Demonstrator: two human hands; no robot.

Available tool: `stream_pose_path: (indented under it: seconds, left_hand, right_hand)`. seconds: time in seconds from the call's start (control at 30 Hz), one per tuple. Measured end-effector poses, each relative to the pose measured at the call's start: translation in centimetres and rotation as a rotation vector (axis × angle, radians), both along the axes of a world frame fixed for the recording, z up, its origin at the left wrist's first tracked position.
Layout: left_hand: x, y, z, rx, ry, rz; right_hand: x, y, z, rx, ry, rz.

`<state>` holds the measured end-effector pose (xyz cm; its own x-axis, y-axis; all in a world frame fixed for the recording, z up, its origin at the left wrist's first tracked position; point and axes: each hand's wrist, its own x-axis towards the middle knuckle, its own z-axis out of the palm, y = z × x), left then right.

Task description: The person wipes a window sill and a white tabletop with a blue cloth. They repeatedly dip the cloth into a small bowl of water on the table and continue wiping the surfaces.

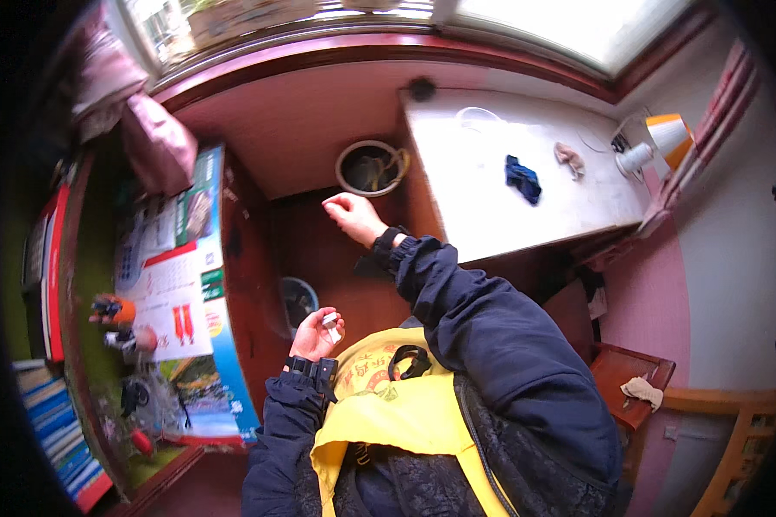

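Observation:
My left hand (313,335) is held low in front of my body, palm up, with its fingers curled around small white pieces (332,328). Ahead of it, my right hand (357,220) reaches forward, fingers bent in; whether anything is between them cannot be seen. Just beyond the right hand, a round pot-like container (341,169) stands on the floor against the wall, with a yellowish strip hanging over its rim. A blue-rimmed bin (312,292) is on the floor beyond my left hand. I wear a yellow apron (398,420) with printed writing.
To the right stands a white-topped table (478,213) bearing a dark blue cloth (523,179), a pinkish cloth (570,161) and an orange-and-white lamp (669,139). At left, a desk (249,291) holds printed sheets (168,304). A red-brown stool-like piece (614,369) is at lower right.

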<state>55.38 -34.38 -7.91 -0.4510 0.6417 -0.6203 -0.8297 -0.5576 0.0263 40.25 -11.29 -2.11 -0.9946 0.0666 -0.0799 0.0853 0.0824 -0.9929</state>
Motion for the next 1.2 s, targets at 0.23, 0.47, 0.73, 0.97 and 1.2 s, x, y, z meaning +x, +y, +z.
stream_pose_path:
  seconds: [0.23,0.47,0.73,0.97,1.2]
  left_hand:
    - [-1.9,18.9,-2.9,0.108,0.045,-0.097]
    - [-3.2,31.6,-1.0,0.071,0.181,-0.244]
    - [-2.9,35.4,-1.0,-0.022,0.124,-0.254]
    - [-2.2,37.3,-1.8,-0.045,0.093,-0.320]
    - [0.6,36.8,-3.7,-0.039,0.095,-0.437]
  right_hand:
    - [2.4,28.6,-5.0,0.156,0.053,-0.422]
    - [8.2,49.4,-6.0,0.929,0.081,-0.743]
    - [9.6,53.6,-7.9,1.027,-0.160,-0.506]
    - [6.6,53.0,-9.1,1.042,-0.040,-0.322]
    - [3.9,52.2,-11.6,0.948,0.223,-0.258]
